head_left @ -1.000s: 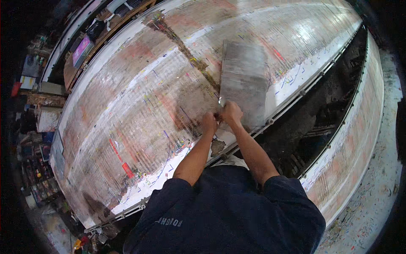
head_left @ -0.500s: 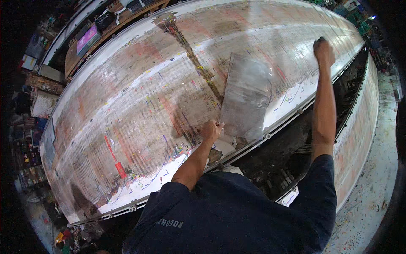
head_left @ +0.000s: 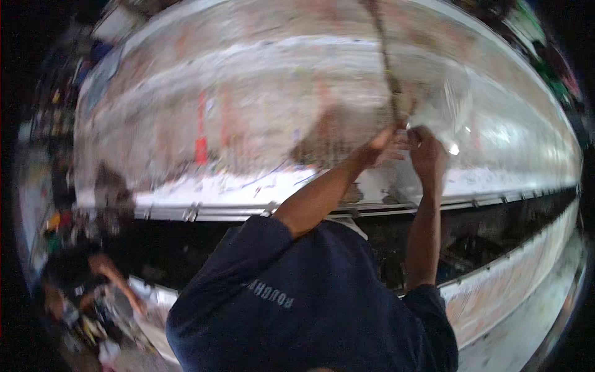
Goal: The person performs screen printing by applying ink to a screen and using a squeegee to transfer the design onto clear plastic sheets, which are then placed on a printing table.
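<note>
A long worktable (head_left: 260,118) with a stained, streaked top stretches across in front of me. A crumpled clear plastic sheet (head_left: 457,102) lies on it, catching the light. My left hand (head_left: 385,147) is at the sheet's near left side, its fingers blurred but stretched out and apart. Close beside it, my right hand (head_left: 427,152) is curled closed by the sheet. Whatever sits inside those fingers is hidden and smeared by motion.
A rail (head_left: 248,212) with small fittings runs along the table's near edge. Beyond a dark gap stands a second long table (head_left: 514,263). Another person's arm (head_left: 116,278) shows at lower left. A dark strip (head_left: 385,56) crosses the top.
My right hand has come down from the far right to beside my left hand. The left fingers have loosened from a pinch. The plastic sheet looks more crumpled, and the view has turned.
</note>
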Action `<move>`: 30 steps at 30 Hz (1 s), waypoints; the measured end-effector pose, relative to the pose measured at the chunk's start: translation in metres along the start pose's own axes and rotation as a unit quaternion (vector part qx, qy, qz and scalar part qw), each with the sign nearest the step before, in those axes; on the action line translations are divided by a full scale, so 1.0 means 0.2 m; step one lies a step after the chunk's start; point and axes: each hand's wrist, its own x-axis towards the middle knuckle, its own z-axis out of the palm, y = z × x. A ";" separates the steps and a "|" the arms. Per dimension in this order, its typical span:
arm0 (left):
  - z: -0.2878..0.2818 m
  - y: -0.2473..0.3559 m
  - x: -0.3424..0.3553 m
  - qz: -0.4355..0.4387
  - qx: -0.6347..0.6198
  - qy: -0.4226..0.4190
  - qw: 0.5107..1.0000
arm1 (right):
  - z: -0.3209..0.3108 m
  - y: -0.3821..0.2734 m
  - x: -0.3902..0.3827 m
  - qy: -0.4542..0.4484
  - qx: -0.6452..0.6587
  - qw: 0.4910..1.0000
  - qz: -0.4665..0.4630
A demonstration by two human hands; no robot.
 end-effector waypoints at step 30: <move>-1.73 1.07 -1.94 -0.053 0.746 0.396 0.533 | 1.58 -1.06 -0.57 -0.192 0.025 0.981 0.011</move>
